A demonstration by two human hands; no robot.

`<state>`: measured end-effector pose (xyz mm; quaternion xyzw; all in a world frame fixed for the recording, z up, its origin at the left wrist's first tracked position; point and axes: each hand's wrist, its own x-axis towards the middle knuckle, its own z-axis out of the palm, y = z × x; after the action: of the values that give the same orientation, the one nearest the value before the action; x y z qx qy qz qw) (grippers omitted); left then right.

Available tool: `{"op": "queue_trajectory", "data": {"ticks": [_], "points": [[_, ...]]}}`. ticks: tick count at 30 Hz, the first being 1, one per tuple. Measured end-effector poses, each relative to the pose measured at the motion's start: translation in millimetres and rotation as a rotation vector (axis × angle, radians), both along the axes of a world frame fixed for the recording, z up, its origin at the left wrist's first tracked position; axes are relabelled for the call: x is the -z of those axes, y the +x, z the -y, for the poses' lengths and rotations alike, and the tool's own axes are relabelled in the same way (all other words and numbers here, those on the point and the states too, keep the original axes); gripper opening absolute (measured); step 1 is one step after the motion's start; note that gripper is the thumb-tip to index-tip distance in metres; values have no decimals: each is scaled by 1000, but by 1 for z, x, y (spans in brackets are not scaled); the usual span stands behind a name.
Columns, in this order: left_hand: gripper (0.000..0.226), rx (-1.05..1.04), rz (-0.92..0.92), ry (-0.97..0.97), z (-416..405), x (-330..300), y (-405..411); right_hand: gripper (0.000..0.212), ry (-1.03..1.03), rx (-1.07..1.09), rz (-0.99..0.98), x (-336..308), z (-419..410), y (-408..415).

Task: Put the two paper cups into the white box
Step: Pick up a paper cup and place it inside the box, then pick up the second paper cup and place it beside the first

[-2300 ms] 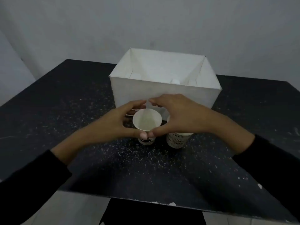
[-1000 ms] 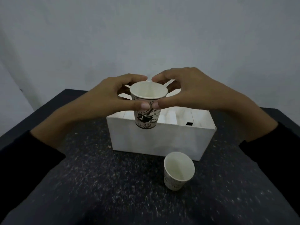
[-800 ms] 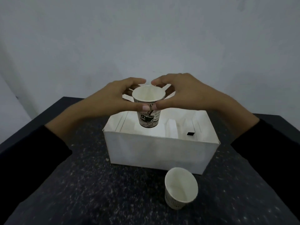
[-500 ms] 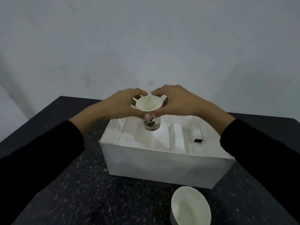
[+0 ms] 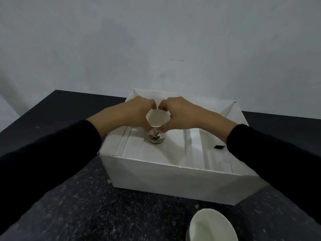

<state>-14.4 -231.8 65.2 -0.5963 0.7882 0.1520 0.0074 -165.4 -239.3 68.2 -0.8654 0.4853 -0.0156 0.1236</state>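
A printed paper cup [image 5: 157, 126] stands upright inside the white box [image 5: 173, 178], near its back left, with its base at or just above the box floor. My left hand [image 5: 137, 112] and my right hand [image 5: 180, 113] both grip its rim from either side, thumbs at the front and fingertips nearly meeting behind it. The second paper cup [image 5: 211, 226] stands empty on the black table [image 5: 86, 206] outside the box, by its front right corner, cut off by the bottom edge of the view.
The box interior has folded ridges along the floor and a small black mark [image 5: 218, 147] at the right. A pale wall rises behind the table. Both forearms in black sleeves reach over the box's side walls.
Both hands have lowered the printed cup from above the box down into it. The view has tilted and moved closer, so the second cup has slid toward the bottom edge.
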Motion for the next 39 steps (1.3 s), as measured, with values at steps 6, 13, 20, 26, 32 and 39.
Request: {"op": "queue_trajectory", "data": {"ticks": [6,13,20,26,32,39], "points": [[71,-5,63,-4,1,13,-6,64,21,12,-28,8,1,3],[93,-3,73,23,0,15,-4,79,26,11,-62,12,0,1],[115,7,68,-9,-11,-7,-2,100,-14,15,-76,-8,-10,-10],[97,44,-28,-162,-50,-44,-14,94,-80,38,50,-42,-43,-32],[82,101,-147,-248,-92,-61,-30,83,-175,53,112,-58,-87,-53],[68,135,-305,-295,-141,-48,-40,66,-182,94,219,-58,-149,-79]]}}
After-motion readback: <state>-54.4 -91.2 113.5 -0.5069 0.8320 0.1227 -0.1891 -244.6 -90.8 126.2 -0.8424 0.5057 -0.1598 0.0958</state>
